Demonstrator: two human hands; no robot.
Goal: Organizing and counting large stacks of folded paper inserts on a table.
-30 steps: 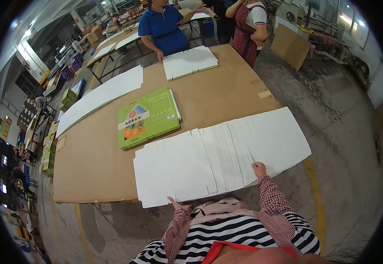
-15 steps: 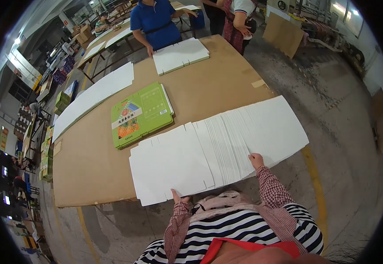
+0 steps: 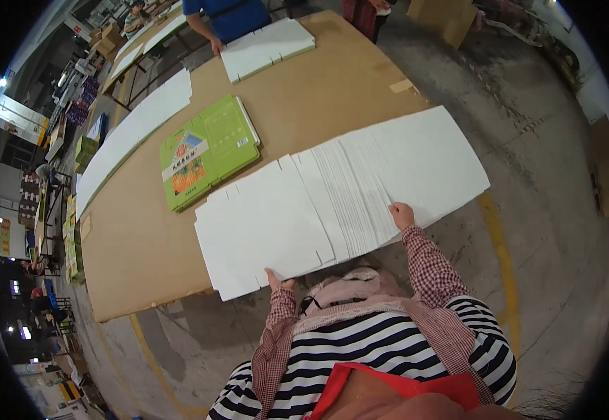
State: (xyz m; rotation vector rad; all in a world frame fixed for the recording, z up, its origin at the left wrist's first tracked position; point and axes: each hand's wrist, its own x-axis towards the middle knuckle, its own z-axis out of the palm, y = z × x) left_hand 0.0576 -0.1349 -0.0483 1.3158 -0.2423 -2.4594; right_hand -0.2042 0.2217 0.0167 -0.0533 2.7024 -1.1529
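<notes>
Fanned white cardboard sheets (image 3: 360,199) with notched edges lie along the near side of the table, overlapping from left to right. My left hand (image 3: 280,281) grips the near edge of the top white sheet (image 3: 259,227), thumb above and the other fingers hidden beneath. At the fan's near right, my right hand (image 3: 403,215) is closed with its fingers against the layered edges; exactly what it pinches is hidden. Just beyond the fan lies a stack of green printed box blanks (image 3: 217,150) with a fruit picture and pale band.
The large table has a brown cardboard top (image 3: 133,259). More white sheets (image 3: 136,140) line its left edge, and a white stack (image 3: 269,49) sits at the far end, touched by a hand of a person in a blue shirt (image 3: 238,21). Another person stands far right.
The view has tilted, so the table and sheets sit higher in the picture. My hands keep nearly the same places on the sheets, and the fan looks unchanged.
</notes>
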